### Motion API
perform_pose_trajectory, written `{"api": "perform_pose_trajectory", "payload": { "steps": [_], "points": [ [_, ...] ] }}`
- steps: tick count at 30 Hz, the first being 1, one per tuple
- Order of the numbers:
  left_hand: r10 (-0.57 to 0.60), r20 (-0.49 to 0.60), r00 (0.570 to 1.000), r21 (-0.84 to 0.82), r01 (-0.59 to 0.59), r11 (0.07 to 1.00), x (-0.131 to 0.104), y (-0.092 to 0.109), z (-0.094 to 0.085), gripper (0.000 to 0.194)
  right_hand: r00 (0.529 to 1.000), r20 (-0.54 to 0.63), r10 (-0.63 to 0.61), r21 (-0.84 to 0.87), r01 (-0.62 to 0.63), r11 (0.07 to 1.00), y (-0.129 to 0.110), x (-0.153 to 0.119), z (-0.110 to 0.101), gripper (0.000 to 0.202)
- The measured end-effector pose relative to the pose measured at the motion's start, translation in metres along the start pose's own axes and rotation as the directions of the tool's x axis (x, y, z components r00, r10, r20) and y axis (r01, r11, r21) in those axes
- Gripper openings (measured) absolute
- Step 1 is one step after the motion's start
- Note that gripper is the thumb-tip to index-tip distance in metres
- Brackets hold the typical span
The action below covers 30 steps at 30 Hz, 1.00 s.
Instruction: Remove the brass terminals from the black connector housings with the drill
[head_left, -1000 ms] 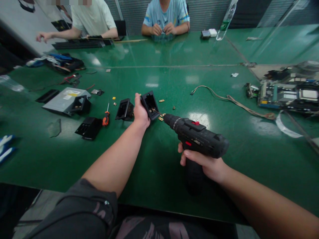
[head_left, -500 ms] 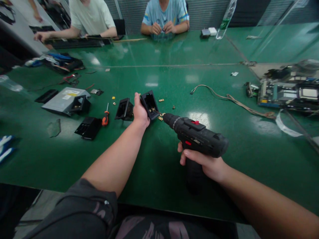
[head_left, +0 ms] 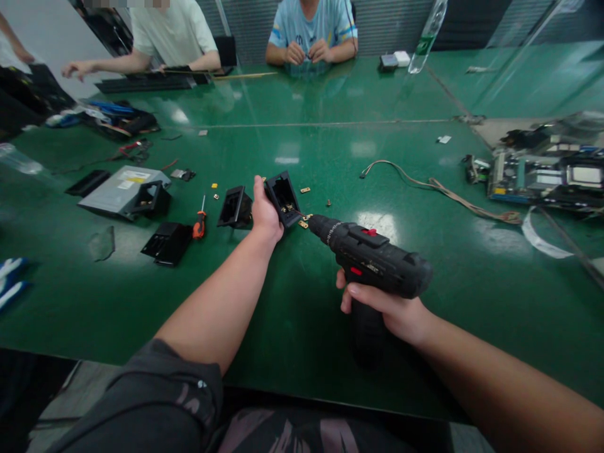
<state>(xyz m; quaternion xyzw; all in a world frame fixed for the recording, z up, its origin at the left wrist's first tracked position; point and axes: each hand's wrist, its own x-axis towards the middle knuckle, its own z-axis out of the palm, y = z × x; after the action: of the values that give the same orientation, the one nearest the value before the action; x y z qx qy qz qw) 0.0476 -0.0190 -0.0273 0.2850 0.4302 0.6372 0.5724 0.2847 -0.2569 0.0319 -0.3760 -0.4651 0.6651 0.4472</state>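
Green bench (head_left: 292, 352) fills the head view, w/ pale-shirted person (head_left: 174, 38) and blue-shirted person (head_left: 314, 28) across it; L hand (head_left: 267, 217) grip closed on black housing (head_left: 291, 218), tilted, mid-bench; R hand (head_left: 391, 308) grip wrapped round drill (head_left: 377, 258) handle, bit aimed at housing's lower edge, contact unclear; brass pcs (head_left: 302, 224) nr tip; 2nd housing (head_left: 244, 211) & orange screwdriver (head_left: 199, 225) left of L hand; cable (head_left: 438, 187) & circuit boards (head_left: 533, 179) off right.
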Motion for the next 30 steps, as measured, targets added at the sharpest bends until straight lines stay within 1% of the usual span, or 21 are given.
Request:
{"api": "perform_pose_trajectory", "payload": {
  "steps": [3,6,11,16,24,30],
  "points": [
    [-0.048,-0.029,0.998,-0.031,0.047,0.998,-0.0012,0.002,0.002,0.085,1.0,-0.003,0.006,-0.002,-0.006,1.0,-0.0009,-0.0003,0.0004,0.037],
    [-0.061,-0.038,0.997,-0.035,0.06,0.998,-0.0019,0.0033,0.003,0.088,1.0,0.003,-0.005,-0.024,0.006,1.0,-0.0002,0.0002,0.0005,0.042],
    [-0.038,-0.04,0.998,-0.011,0.038,0.999,-0.0025,0.0019,0.0025,0.091,1.0,-0.008,-0.019,-0.006,0.019,1.0,-0.0012,0.0011,0.0013,0.046],
    [-0.015,-0.022,1.0,-0.007,0.015,1.0,-0.0019,0.001,0.0017,0.091,1.0,-0.003,-0.002,-0.013,0.002,1.0,-0.002,0.0016,0.0016,0.047],
    [-0.037,-0.045,0.998,-0.016,0.037,0.999,-0.0025,0.0023,0.0029,0.088,1.0,-0.003,-0.004,-0.019,0.004,1.0,-0.0009,0.002,0.0012,0.044],
    [-0.022,-0.034,0.999,-0.028,0.021,0.999,-0.0006,0.0006,0.0014,0.089,1.0,-0.009,-0.003,-0.04,0.003,0.999,-0.0017,0.0009,0.0012,0.041]
  ]
}}
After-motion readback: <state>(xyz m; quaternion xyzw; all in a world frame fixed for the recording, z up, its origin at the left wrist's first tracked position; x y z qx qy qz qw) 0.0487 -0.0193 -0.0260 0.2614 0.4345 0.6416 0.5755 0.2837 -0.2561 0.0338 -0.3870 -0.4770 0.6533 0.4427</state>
